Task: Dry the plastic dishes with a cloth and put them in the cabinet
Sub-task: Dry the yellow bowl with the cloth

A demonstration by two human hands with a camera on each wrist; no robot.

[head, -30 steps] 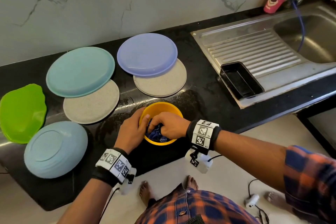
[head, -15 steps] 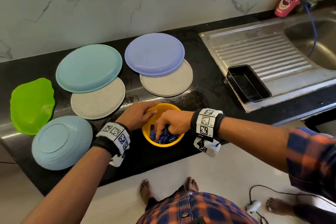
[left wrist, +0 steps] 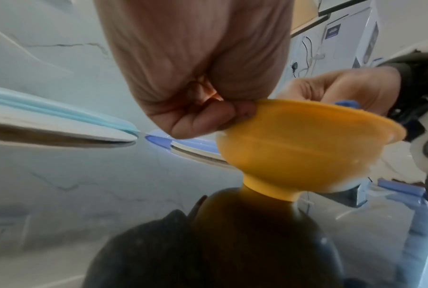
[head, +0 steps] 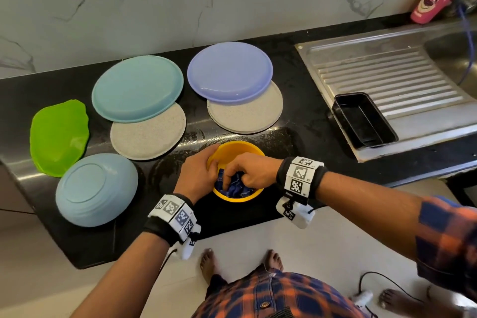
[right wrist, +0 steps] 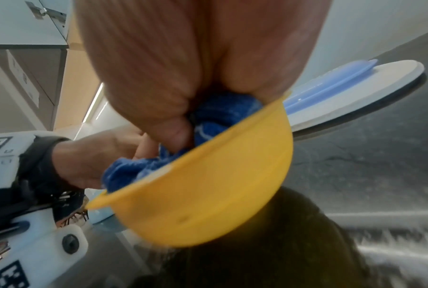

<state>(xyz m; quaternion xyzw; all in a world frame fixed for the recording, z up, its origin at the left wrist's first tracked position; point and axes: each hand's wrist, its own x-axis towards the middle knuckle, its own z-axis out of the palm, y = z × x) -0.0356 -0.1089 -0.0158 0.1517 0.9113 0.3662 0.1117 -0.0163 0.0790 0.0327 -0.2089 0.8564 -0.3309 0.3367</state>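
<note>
Both hands work at the yellow bowl (head: pixel 236 152), which stands on its foot on the black desk (head: pixel 304 121), low in the middle of the head view. Left hand (head: pixel 197 175) pinches the bowl's rim on the left side, with the thumb inside and the curled fingers (left wrist: pixel 208 120) under the rim outside. Right hand (head: pixel 251 171) has its fingers curled around a blue cloth (head: pixel 233 187) and presses it down into the bowl; the cloth fills the near part of the bowl and comes a little over the rim.

Just above the bowl in the frame lies a speckled grey plate (head: pixel 247 116), and a lilac plate (head: pixel 229 71) rests partly on it. To the left is a second speckled grey plate (head: pixel 147 137) with a teal plate (head: pixel 136 88) overlapping its far edge. At the lower left a pale blue bowl (head: pixel 96 190) lies upside down, and beside it, at the left edge, is a green leaf-shaped plate (head: pixel 59 137).

At the right of the frame a steel sink (head: pixel 387 64) has a ribbed draining board, and a black rectangular tray (head: pixel 364 120) stands on its near corner. A pink cup (head: pixel 429 4) is in the upper right corner against the marble wall (head: pixel 180 0).
</note>
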